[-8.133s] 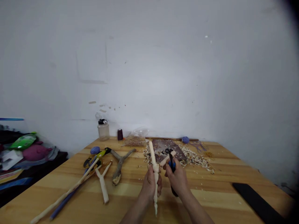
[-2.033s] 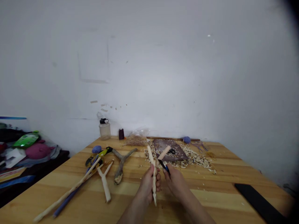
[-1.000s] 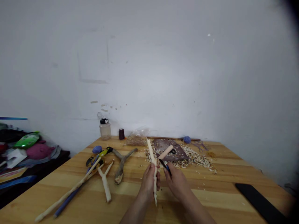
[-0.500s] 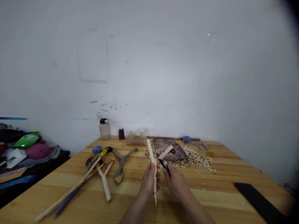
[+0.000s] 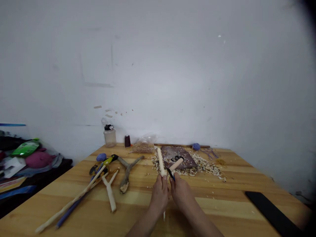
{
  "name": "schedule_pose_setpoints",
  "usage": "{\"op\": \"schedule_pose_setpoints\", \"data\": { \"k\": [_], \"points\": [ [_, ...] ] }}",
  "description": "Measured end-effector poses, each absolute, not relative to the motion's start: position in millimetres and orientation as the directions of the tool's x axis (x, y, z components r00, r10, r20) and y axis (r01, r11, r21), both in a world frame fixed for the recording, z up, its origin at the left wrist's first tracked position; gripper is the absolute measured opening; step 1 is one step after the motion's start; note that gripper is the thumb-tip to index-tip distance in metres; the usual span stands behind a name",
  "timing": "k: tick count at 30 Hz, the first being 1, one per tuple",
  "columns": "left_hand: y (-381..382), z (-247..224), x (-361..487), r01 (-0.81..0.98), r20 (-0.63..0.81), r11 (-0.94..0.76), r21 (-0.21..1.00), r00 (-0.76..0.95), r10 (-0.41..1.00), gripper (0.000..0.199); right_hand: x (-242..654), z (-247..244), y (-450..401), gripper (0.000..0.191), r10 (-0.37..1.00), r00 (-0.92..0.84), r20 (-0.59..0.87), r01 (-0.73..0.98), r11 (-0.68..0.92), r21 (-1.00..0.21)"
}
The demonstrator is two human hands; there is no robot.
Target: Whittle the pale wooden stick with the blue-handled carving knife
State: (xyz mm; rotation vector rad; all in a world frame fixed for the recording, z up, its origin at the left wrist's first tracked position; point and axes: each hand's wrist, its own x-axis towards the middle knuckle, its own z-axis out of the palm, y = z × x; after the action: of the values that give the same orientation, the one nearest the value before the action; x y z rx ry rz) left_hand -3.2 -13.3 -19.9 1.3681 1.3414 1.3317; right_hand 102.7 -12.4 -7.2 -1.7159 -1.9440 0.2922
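1. A peeled wooden stick (image 5: 160,161) is held upright right now, just above the table (image 5: 217,204) in front of the body. Its lower end pokes out below the fists, and a short side stub (image 5: 176,164) juts up and to the right.
2. The left hand (image 5: 159,197) is closed firmly around the stick, with the fingers wrapped and no gap showing.
3. The right hand (image 5: 181,194) is curled shut on a small knife (image 5: 171,174), and only the dark blade and a sliver of blue handle can be seen. The blade is brought in just beside the fork of stick and stub; whether it is touching the wood cannot be told.
4. For clean work at that fork, short, controlled cuts are judged best, with the stick braced firmly and the edge angled away from the left fingers.
5. Just beyond the hands, a brown board (image 5: 187,159) is seen ringed by pale wood shavings (image 5: 209,169), with black-handled scissors (image 5: 177,158) lying on it.
6. To the left, a bark-stripped forked branch (image 5: 110,194), a rougher forked branch (image 5: 127,171), a long pale pole (image 5: 74,194) and a yellow-handled tool (image 5: 106,162) are laid out.
7. Along the far edge, a plastic bottle (image 5: 110,138) and a dark spool (image 5: 127,141) are spotted; a black strip (image 5: 269,207) lies off to the right.
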Motion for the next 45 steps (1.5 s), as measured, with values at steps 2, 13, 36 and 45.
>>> {"op": "schedule_pose_setpoints", "data": {
  "k": [2, 13, 36, 45],
  "points": [
    [-16, -17, -2, 0.304, 0.235, -0.187, 0.934, -0.127, 0.964, 0.035, 100, -6, -13, 0.024, 0.970, -0.036, 0.241, 0.840, 0.159, -0.519],
    [-15, -13, -8, 0.542, 0.281, -0.181, 0.821, -0.106, 0.954, 0.024, 99, -6, -7, 0.016, 0.992, -0.037, 0.119, 0.443, 0.123, -0.888],
    [-8, -13, -9, -0.352, -0.053, 0.078, 0.933, 0.081, 0.995, 0.042, 125, -3, -3, 0.026, 0.887, -0.136, 0.442, 0.690, 0.405, -0.600],
    [-7, -9, -16, -0.539, -0.120, 0.247, 0.805, 0.260, 0.958, 0.039, 132, 3, -7, 0.023, 0.869, -0.232, 0.436, 0.733, 0.451, -0.509]
  ]
}}
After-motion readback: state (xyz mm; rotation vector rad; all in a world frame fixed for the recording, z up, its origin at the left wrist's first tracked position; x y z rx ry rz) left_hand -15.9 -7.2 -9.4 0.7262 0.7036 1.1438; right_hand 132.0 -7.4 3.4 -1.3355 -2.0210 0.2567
